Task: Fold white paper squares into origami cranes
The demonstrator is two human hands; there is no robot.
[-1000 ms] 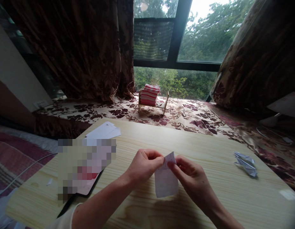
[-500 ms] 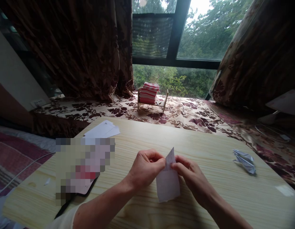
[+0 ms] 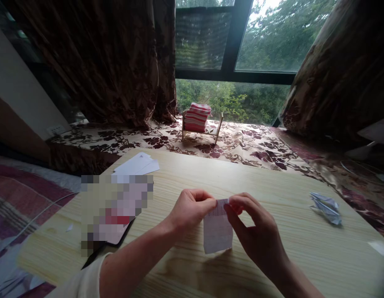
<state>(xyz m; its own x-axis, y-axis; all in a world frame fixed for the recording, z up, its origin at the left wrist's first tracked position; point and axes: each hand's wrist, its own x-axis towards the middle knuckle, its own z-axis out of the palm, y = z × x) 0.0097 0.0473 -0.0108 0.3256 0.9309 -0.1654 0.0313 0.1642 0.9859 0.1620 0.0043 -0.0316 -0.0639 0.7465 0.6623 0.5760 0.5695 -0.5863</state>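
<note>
A small sheet of folded white paper [image 3: 218, 234] hangs just above the wooden table, its top part folded over into a flat edge with faint printed or written lines. My left hand [image 3: 193, 207] pinches its upper left corner between thumb and forefinger. At the upper right corner, my right hand [image 3: 252, 215] pinches the paper with thumb and fingertips. Farther right on the table lies a folded paper figure [image 3: 326, 208] with pointed parts, apart from both hands.
The pale wooden table [image 3: 186, 169] bears white paper sheets [image 3: 138, 164] at the back left, beside a pixelated area over a phone-like object [image 3: 119, 235]. A paper scrap [image 3: 69, 228] lies left. Beyond, a small wooden stand [image 3: 219, 128] holds striped folded cloth [image 3: 197, 118] on the sill.
The paper's pointed top is now folded down to a straight edge. My right hand has shifted slightly right, its fingers more arched. The view has moved a little.
</note>
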